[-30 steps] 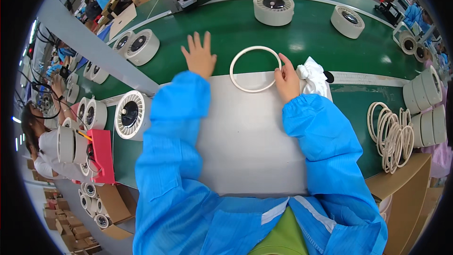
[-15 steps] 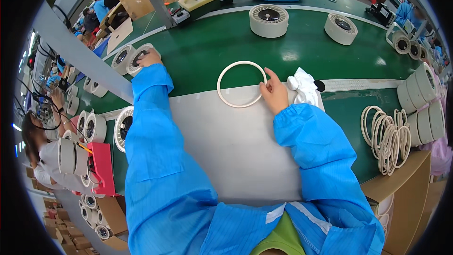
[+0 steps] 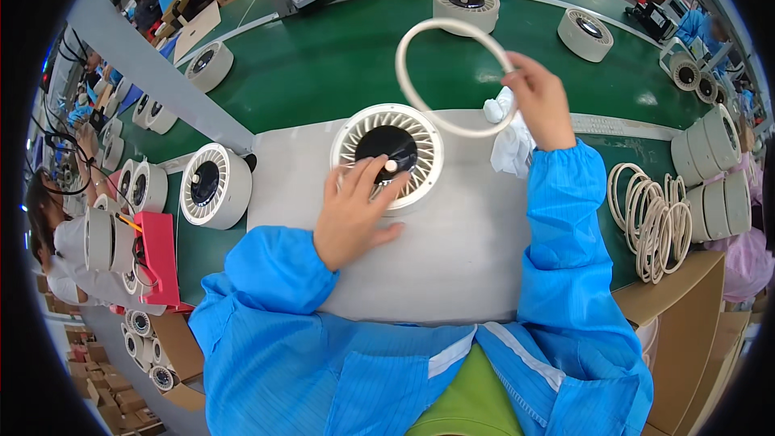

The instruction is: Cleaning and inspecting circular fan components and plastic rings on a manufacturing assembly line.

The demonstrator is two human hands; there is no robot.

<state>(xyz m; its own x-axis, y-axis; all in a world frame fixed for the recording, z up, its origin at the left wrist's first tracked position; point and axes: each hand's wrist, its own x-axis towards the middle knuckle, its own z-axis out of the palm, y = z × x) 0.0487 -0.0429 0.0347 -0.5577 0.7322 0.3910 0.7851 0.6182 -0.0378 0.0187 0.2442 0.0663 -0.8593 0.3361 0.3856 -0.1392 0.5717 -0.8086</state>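
A round off-white fan unit [image 3: 386,141] with radial vanes and a black hub lies face up on the grey mat [image 3: 452,258] before me. My left hand [image 3: 353,214] rests on its lower left, fingers spread over the hub and vanes. A thin cream ring [image 3: 402,63] is pinched at its right side by my right hand [image 3: 542,103]. The ring is held up, tilted, beyond and to the right of the fan unit, slightly blurred. Below my right hand a crumpled white cloth [image 3: 513,145] lies at the mat's far right corner.
Similar units stand on the green belt [image 3: 323,56], including one far unit [image 3: 466,8] and another at left [image 3: 216,186]. Looped cream rings [image 3: 654,222] lie at right, above a cardboard box [image 3: 678,331]. A metal post [image 3: 161,64] slants at left, near a red holder [image 3: 157,258].
My left hand has come back from the far left, and a fan unit now lies on the mat beneath it. My right hand has lifted the ring and moved it rightward and away.
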